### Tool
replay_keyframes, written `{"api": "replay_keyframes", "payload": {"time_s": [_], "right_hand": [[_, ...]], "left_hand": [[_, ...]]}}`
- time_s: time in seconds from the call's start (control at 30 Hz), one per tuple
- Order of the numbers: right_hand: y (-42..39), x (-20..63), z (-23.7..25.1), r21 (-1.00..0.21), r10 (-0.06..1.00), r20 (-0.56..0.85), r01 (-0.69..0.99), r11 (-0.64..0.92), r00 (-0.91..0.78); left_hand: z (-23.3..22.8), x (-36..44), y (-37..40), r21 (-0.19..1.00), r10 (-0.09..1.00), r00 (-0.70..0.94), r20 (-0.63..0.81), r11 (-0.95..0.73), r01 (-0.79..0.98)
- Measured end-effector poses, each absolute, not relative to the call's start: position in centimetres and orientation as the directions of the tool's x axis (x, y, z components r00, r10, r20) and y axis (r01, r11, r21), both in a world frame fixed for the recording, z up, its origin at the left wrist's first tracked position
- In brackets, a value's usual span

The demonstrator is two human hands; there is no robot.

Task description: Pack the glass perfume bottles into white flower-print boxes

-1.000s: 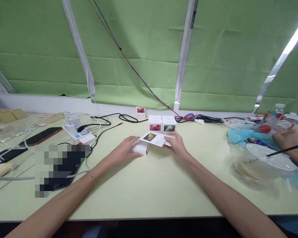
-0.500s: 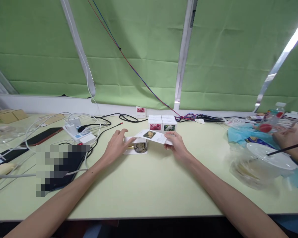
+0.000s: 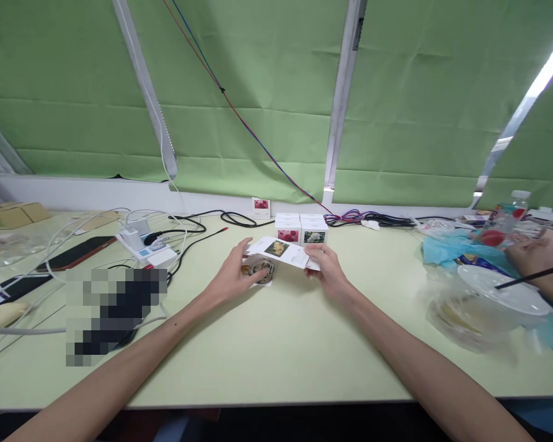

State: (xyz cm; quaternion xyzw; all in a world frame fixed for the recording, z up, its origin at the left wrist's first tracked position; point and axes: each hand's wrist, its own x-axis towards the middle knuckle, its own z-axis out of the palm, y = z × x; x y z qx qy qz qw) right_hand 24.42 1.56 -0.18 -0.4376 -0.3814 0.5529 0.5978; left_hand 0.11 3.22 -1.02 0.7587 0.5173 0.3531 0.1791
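While your left hand (image 3: 233,277) curls around the small round jar (image 3: 259,270) at the middle of the worktop (image 3: 276,350), your right hand (image 3: 325,270) pinches the white carton (image 3: 283,252) by its near end, holding it tilted just above and to the 1 o'clock side of the jar. Both hands are closed on what they carry, fingers narrow. The jar looks like glass or hard plastic with a metallic lid: stiff, smooth, probably slippery and likely to crack if dropped, so hold it around the side wall, not by the lid. The carton is thin card, light and easily crushed; keep your grip on its folded edges, away from the printed flower panel. At 12 o'clock, just beyond, stand two closed flower boxes (image 3: 301,230) side by side, near the cables (image 3: 239,218).
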Motion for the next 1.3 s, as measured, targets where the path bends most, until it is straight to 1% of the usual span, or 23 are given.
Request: {"api": "replay_keyframes", "payload": {"time_s": [0.1, 0.27, 0.4, 0.5, 0.7, 0.77, 0.9, 0.97, 1.03, 1.13, 1.2, 1.3], "right_hand": [[1.5, 24.4, -0.2, -0.95, 0.996, -0.026, -0.313, 0.003, 0.089], [1.4, 24.2, -0.4, -0.959, 0.998, -0.022, -0.282, -0.004, 0.061], [1.3, 24.1, -0.5, -0.964, 0.999, -0.023, -0.265, -0.014, 0.03], [1.4, 24.1, -0.5, -0.968, 1.0, -0.03, -0.249, -0.03, -0.002], [1.6, 24.5, -0.8, -0.988, 0.993, -0.072, -0.128, -0.084, -0.092], [1.6, 24.5, -0.7, -0.981, 0.992, -0.086, -0.166, -0.099, -0.087], [1.5, 24.2, -0.5, -0.909, 0.994, -0.062, -0.406, -0.092, -0.086], [1.5, 23.8, -0.6, -0.866, 0.994, -0.058, -0.491, -0.099, -0.097], [1.6, 23.2, -0.9, -0.854, 0.991, -0.084, -0.506, -0.126, -0.105], [1.7, 22.5, -1.4, -0.871, 0.989, -0.134, -0.468, -0.148, -0.063], [1.7, 22.4, -1.5, -0.876, 0.99, -0.136, -0.464, -0.133, -0.028], [1.7, 22.5, -1.4, -0.863, 0.993, -0.115, -0.496, -0.099, 0.001]], "left_hand": [[-2.4, 0.5, 3.7, 0.61, 0.903, 0.19, 0.386, -0.404, 0.682], [-2.8, 1.0, 3.9, 0.551, 0.863, 0.24, 0.444, -0.474, 0.687], [-2.1, 1.2, 3.5, 0.632, 0.886, 0.206, 0.415, -0.444, 0.635], [-1.3, 1.0, 3.1, 0.679, 0.898, 0.213, 0.386, -0.433, 0.593], [0.3, -0.7, 3.2, 0.627, 0.901, 0.297, 0.317, -0.434, 0.647], [0.6, -1.1, 3.3, 0.626, 0.896, 0.334, 0.293, -0.444, 0.642], [0.9, -1.3, 3.3, 0.611, 0.883, 0.351, 0.311, -0.469, 0.638], [0.9, -1.2, 3.2, 0.61, 0.888, 0.35, 0.299, -0.46, 0.646], [0.9, -1.0, 3.1, 0.611, 0.891, 0.36, 0.278, -0.453, 0.649], [1.0, -0.8, 3.0, 0.583, 0.873, 0.408, 0.267, -0.484, 0.652], [1.1, -0.7, 2.8, 0.571, 0.865, 0.43, 0.257, -0.495, 0.655], [1.1, -0.8, 2.7, 0.589, 0.858, 0.449, 0.25, -0.503, 0.633]]}}
